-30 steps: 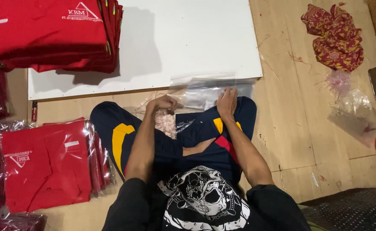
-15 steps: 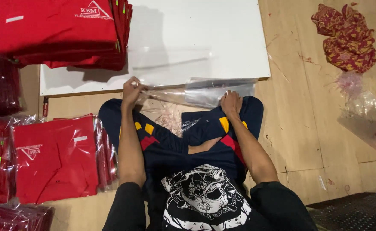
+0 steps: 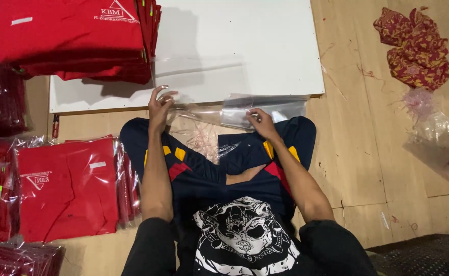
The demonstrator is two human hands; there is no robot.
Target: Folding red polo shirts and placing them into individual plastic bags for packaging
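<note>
Floorboards underlie clear plastic bag (image 3: 219,110) stretched between left hand (image 3: 159,105) and right hand (image 3: 259,120).

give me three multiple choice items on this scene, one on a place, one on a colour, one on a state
1. Where is the stack of folded shirts?
A. on the white board's far left corner
B. on the person's lap
C. by the patterned cloth

2. What colour are the bagged shirts on the floor?
A. blue
B. red
C. white

3. What is the left hand doing?
A. resting flat on the floor
B. holding a clear bag
C. gripping a pen

Answers: 1 A, the stack overlaps the white board at its far left. 2 B, red shows through the plastic. 3 B, its fingers pinch the clear bag, while the right hand holds the other end.
</note>
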